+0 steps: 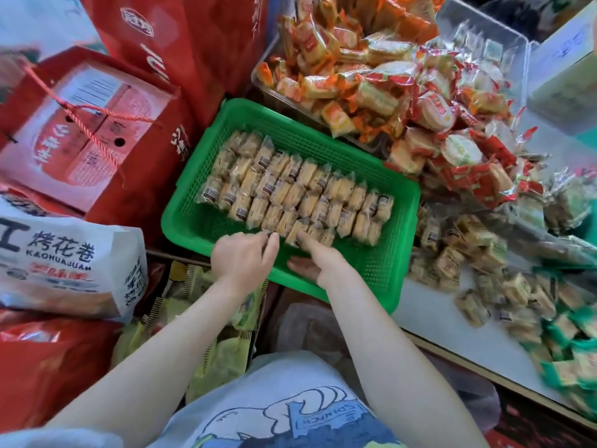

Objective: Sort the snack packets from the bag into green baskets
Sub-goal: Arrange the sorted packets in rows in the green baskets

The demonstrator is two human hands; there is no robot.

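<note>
Red gift bags (181,43) and a carton (80,130) crowded the space beyond the left hand (242,258), with a white bread bag (64,266) just outside that wrist. Both hands were over the near edge of the green basket (381,270). The left hand's fingers curled around a clear snack packet (269,236) at the nearest row's end; the right hand (318,261) pressed a straight forefinger on a neighbouring packet (295,232), thumb spread wide. Rows of packets (300,189) lay just ahead of the fingertips. Orange-wrapped snacks (371,76) were heaped further ahead, and loose packets (484,279) covered the desk (452,331) right of the right hand.
</note>
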